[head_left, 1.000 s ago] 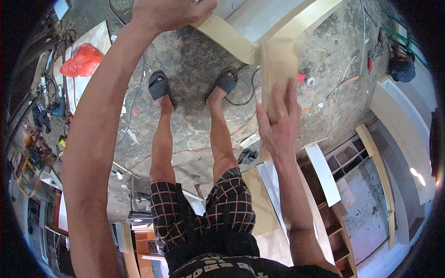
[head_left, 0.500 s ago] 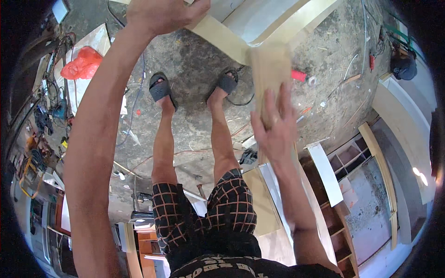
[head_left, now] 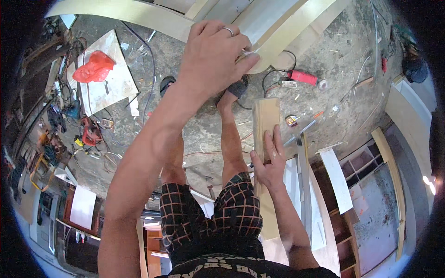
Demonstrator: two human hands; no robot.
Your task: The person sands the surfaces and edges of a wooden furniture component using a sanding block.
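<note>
My left hand (head_left: 215,55), with a ring on one finger, is at the corner of a pale wood-edged frame (head_left: 157,21). Its fingers are curled and its thumb lies along the corner, closed on the edge. In my right hand (head_left: 271,169) is a long pale wooden board (head_left: 267,113), its layered edge showing on the left. The thumb presses that edge while the fingers lie along the face. The far end of the board stands apart from the frame corner, and its near end runs back beside my right leg.
A red cylindrical tool (head_left: 303,77) with a cord lies beyond the board. On the left are a red plastic bag (head_left: 95,67) on a white panel (head_left: 109,90), a red power tool (head_left: 91,132) and tangled cables. Wooden cabinets and a white strip (head_left: 336,178) stand on the right.
My right hand has drawn the board back toward me, away from the frame corner. My left hand has moved right along the frame to its corner.
</note>
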